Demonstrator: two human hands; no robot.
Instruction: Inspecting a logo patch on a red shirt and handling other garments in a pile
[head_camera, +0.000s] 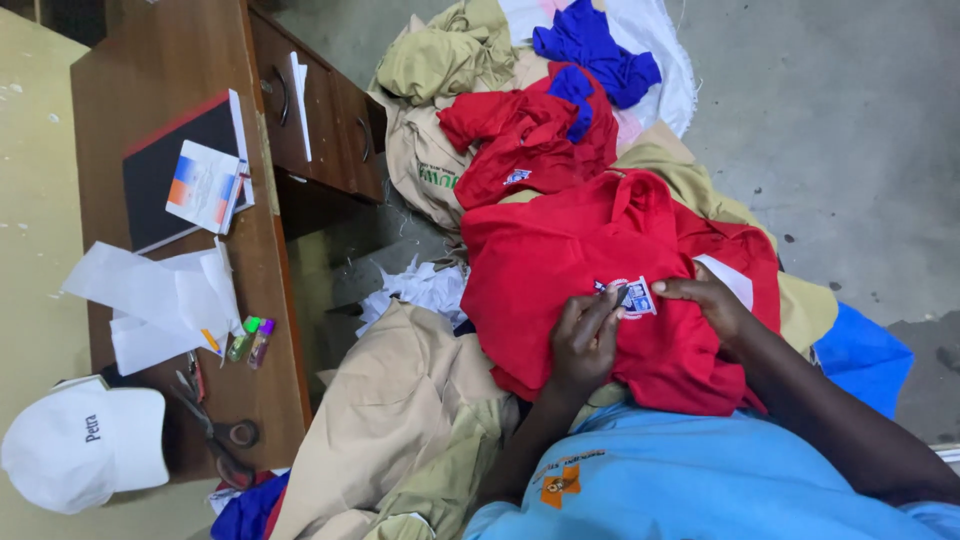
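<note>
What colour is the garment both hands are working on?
Red: the garment on the person's lap carries a small white-and-blue badge. It shows best in the head view.
</note>
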